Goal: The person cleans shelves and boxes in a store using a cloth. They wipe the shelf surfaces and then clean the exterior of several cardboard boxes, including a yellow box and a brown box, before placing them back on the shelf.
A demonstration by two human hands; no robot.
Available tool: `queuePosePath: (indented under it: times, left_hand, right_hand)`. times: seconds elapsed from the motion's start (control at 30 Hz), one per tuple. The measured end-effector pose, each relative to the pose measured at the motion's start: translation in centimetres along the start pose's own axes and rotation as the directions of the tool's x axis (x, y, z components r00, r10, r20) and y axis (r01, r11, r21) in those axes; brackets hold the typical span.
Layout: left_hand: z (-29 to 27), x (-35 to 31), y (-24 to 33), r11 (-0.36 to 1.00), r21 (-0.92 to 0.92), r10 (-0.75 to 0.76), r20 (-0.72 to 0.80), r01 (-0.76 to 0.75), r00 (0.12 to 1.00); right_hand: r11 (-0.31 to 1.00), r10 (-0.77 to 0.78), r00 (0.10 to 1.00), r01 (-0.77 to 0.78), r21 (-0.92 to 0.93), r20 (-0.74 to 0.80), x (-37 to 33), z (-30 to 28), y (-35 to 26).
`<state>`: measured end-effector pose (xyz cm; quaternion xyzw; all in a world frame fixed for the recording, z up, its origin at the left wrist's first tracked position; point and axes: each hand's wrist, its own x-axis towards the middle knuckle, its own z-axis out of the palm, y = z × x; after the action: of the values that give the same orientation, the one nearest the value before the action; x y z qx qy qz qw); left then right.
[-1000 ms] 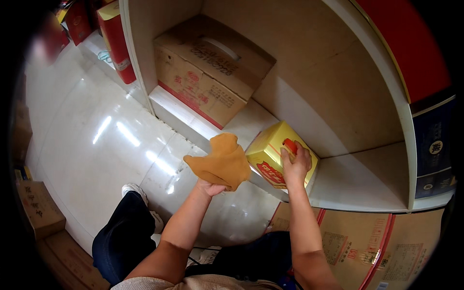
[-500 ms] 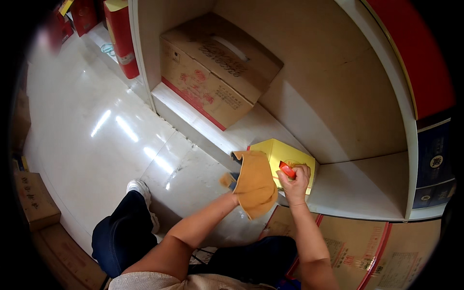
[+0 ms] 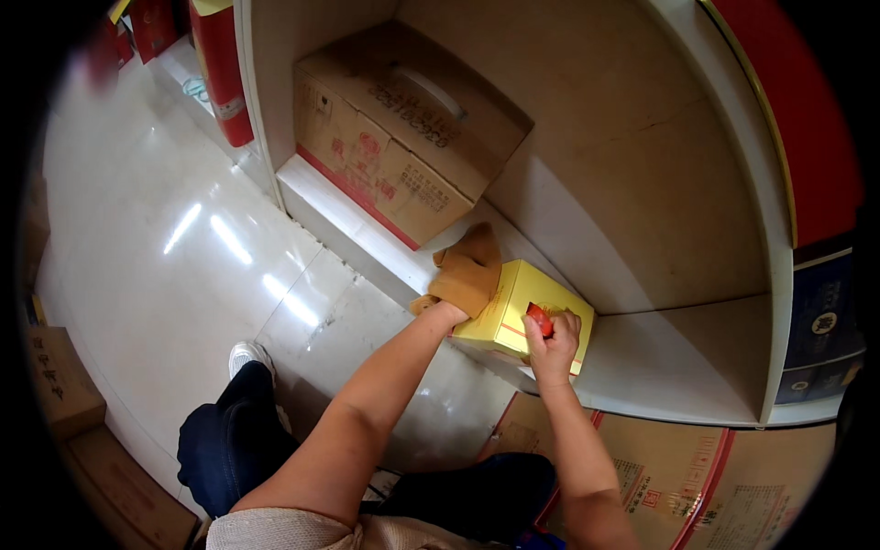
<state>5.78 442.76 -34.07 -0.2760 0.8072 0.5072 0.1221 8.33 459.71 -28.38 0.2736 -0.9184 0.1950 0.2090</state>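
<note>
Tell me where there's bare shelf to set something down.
The widest bare patch of shelf lies between the yellow box and the cabinet's right side. A narrow strip fronts the white-handled cardboard box. It's crowded at the yellow box: the right hand holds its red handle, and the left hand, mostly hidden by orange cloth, is at its left side.

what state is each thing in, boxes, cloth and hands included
yellow box: top shut
red handle: gripped
right hand: closed on the red handle
orange-brown cloth: crumpled, over the left hand
left hand: mostly hidden, grip unclear
cardboard box: shut, on the shelf
tall red box: upright
floor: glossy, reflecting lights
</note>
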Motion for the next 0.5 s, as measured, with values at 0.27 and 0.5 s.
queuePosePath:
  times: [0.27, 0.5]
  left_hand:
    - [2.3, -6.9, -5.8, 0.896, 0.107, 0.444, -0.204, -0.430, 0.873]
    - [1.9, -8.0, -6.5, 0.623, 0.067, 0.779, -0.144, -0.779, 0.610]
  right_hand:
    - [1.000, 0.005, 1.000, -0.005, -0.016, -0.027, 0.4, -0.1, -0.8]
    - [0.999, -0.012, 0.999, 0.010, 0.043, 0.037, 0.3, -0.6, -0.7]
